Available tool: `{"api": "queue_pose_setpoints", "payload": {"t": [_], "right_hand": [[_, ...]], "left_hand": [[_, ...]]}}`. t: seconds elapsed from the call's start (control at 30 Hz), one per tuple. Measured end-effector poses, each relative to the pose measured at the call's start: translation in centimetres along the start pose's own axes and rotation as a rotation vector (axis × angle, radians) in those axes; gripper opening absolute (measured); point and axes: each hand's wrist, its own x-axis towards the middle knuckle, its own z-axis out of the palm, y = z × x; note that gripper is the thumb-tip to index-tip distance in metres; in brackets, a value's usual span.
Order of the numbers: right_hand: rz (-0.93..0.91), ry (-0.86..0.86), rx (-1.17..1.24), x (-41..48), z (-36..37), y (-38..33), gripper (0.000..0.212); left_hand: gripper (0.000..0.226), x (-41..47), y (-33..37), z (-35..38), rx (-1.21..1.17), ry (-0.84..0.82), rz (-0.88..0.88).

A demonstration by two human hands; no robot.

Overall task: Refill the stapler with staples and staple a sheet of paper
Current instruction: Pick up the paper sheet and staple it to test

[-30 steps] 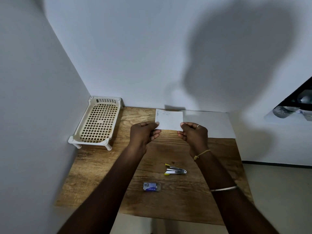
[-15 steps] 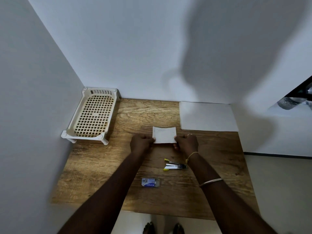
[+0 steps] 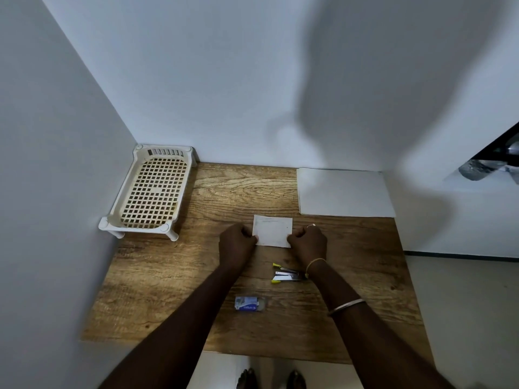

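- Left hand and right hand are both pinching the small paper, resting it on the bench.
- Stapler is lying open just behind the right wrist.
- Staple box is sitting nearer; its label's too blurry to read.

Looks like a plain room corner in a home or small office, set up as a makeshift desk. Wood-grain table pushed into bare white walls meeting at 11 o'clock. Cream plastic lattice tray at 10 o'clock, stack of white paper at 1 o'clock. Pale tiled floor at 4 o'clock, dark skirting line along it. Bare feet at 6 o'clock suggest indoors, informal.
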Motion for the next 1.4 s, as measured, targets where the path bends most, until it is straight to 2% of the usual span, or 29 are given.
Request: {"api": "queue_pose_setpoints", "payload": {"t": [0.07, 0.13, 0.27, 0.33, 0.43, 0.53, 0.83, 1.1, 1.4], "right_hand": [[-0.062, 0.025, -0.046, -0.5, -0.5, -0.2, 0.009], [-0.223, 0.046, -0.156, -1.5, -0.9, 0.0, 0.013], [-0.651, 0.028, -0.365, -4.9, -0.3, 1.4, 0.038], [-0.684, -0.088, -0.515, -6.0, 0.6, 2.0, 0.052], [-0.632, -0.227, -0.672, -6.1, 1.7, 3.0, 0.062], [-0.62, -0.244, -0.709, -5.6, 2.1, 3.3, 0.064], [-0.705, -0.236, -0.784, -0.1, 2.1, 0.1, 0.068], [-0.645, -0.224, -0.762, 7.1, 2.5, -3.5, 0.064], [-0.641, -0.19, -0.765, 10.3, 2.3, -5.0, 0.062]], "left_hand": [[0.02, -0.5, 0.0, -0.1, 0.023, 0.016, 0.077], [0.025, -1.3, -0.3, -0.3, 0.117, 0.011, 0.233], [0.039, -3.2, -2.0, -0.7, 0.379, -0.081, 0.663], [0.051, -3.5, -2.7, -0.8, 0.496, -0.188, 0.753], [0.06, -3.1, -3.6, -0.5, 0.647, -0.385, 0.69], [0.064, -2.3, -4.1, -0.1, 0.704, -0.429, 0.659], [0.065, 3.8, -1.7, 0.3, 0.666, -0.401, 0.662], [0.063, 10.7, 2.0, 1.4, 0.657, -0.398, 0.625], [0.064, 12.9, 3.6, 1.9, 0.641, -0.386, 0.621]]}}
